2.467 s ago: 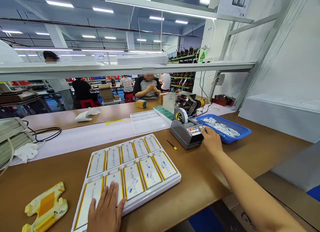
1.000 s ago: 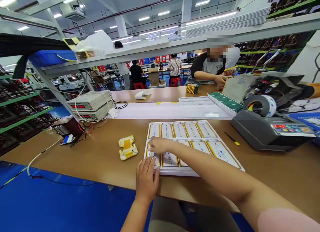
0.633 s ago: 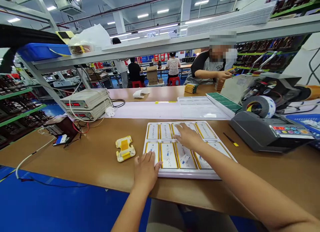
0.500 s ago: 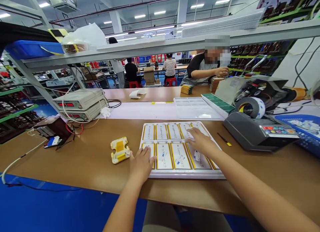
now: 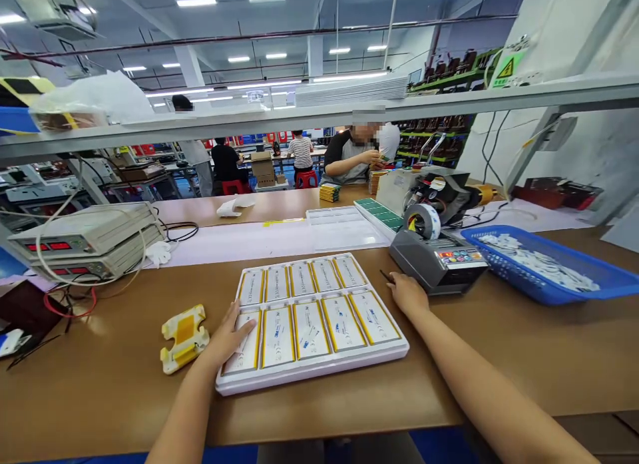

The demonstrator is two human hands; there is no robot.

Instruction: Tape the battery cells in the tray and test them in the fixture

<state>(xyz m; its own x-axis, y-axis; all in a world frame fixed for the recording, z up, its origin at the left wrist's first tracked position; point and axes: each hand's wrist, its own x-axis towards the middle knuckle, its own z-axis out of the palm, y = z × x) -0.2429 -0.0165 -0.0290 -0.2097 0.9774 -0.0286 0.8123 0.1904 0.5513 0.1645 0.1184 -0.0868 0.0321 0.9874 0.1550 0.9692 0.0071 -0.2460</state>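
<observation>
A white tray (image 5: 309,372) lies on the brown bench in front of me. It holds two rows of several flat silver pouch cells (image 5: 309,327) with yellow edges. My left hand (image 5: 227,332) rests flat on the near-left cell at the tray's left end, fingers apart. My right hand (image 5: 407,294) lies on the bench just right of the tray. Its fingertips are at a small black tool (image 5: 383,275), beside the grey tape dispenser (image 5: 439,264). It holds nothing that I can see.
A yellow fixture (image 5: 182,334) lies left of the tray. Stacked test instruments (image 5: 84,241) with cables stand at the far left. A blue basket (image 5: 544,287) of white slips sits right of the dispenser. An empty clear tray (image 5: 344,228) lies behind. A co-worker (image 5: 357,158) sits across the bench.
My right hand has left the cells and moved right, off the tray, to the bench by the dispenser. My left hand stays on the tray's left end. My view swung right.
</observation>
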